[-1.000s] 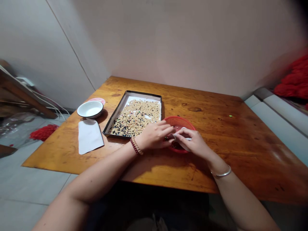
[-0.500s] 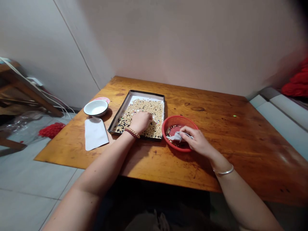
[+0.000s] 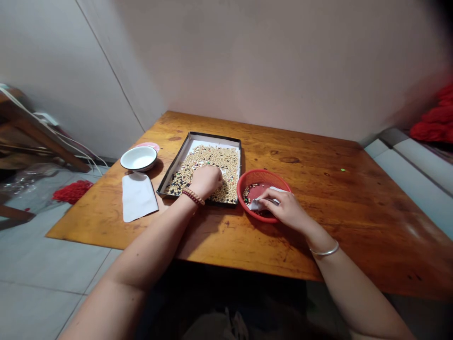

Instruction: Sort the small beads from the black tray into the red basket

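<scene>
Over the shallow black-rimmed tray (image 3: 177, 160), my left hand (image 3: 207, 182) is closed with its fingers curled down. Whatever its fingertips hold, if anything, is hidden behind the hand. Pale beads or beans (image 3: 226, 158) mixed with darker ones cover most of the tray's white bottom. My right hand (image 3: 288, 208) pinches a piece of white paper or cloth (image 3: 258, 204) inside the red plastic basket (image 3: 244, 175). Small pale and dark pieces (image 3: 247, 191) lie scattered on the basket's bottom, and the white piece covers part of them.
A white bowl (image 3: 138, 158) with a dark rim stands left of the tray, partly over a pink round piece (image 3: 150, 147). A white sheet (image 3: 139, 198) lies before it. A green scrap (image 3: 343, 170) is on the wooden table (image 3: 318, 163). A wall (image 3: 262, 71) rises behind.
My right hand has shifted the white piece lower and leftward within the basket. My left hand stays closed in nearly the same spot over the tray. The whole view has drifted slightly.
</scene>
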The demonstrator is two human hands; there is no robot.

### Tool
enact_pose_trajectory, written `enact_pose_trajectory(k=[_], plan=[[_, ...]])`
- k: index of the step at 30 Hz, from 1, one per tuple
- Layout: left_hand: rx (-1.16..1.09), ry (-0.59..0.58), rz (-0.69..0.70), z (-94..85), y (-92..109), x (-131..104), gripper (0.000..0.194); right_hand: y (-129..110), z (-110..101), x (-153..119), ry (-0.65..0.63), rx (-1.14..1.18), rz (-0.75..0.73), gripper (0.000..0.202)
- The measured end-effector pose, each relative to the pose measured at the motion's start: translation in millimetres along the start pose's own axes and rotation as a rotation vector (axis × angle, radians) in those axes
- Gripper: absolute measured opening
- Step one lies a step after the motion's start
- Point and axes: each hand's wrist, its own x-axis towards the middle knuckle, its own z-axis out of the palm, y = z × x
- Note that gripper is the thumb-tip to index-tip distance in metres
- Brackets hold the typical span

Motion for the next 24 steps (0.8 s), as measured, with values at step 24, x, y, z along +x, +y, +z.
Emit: enact_pose_trajectory(k=[24], plan=[[0.026, 0.230, 0.072, 0.2, 10.1, -4.5, 0.021, 4.1, 4.2, 3.7, 0.318, 0.127, -0.008, 0.018]])
